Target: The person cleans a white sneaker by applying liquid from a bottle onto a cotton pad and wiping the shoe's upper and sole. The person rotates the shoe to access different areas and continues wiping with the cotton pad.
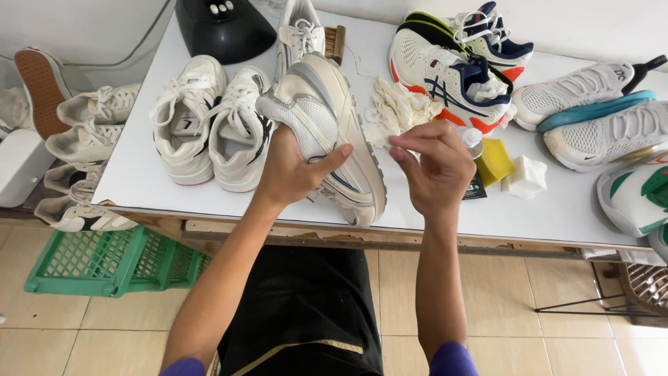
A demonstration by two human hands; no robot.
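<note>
So your left hand (296, 170) is wrapped around a cream and grey mesh running sneaker (327, 132), thumb across its side, holding it tilted on edge just above the front of the white table (153, 174) with the sole facing right. Your right hand (435, 163) is up just beside the shoe, not touching it, fingers pinched together with the fingertips (403, 143) bunched; can't really tell if there's anything tiny between them. Right behind that hand there's a crumpled white cloth (396, 108), and tucked next to your wrist a small bottle with a clear cap (474, 139), a yellow sponge block (495, 160) and a white foam piece (527, 177). A pair of white lace-up sneakers (209, 122) sits to the left of the held shoe, a white, navy and orange runner (452, 76) further back, and a green plastic crate (111, 261) on the tile floor under the table edge.
</note>
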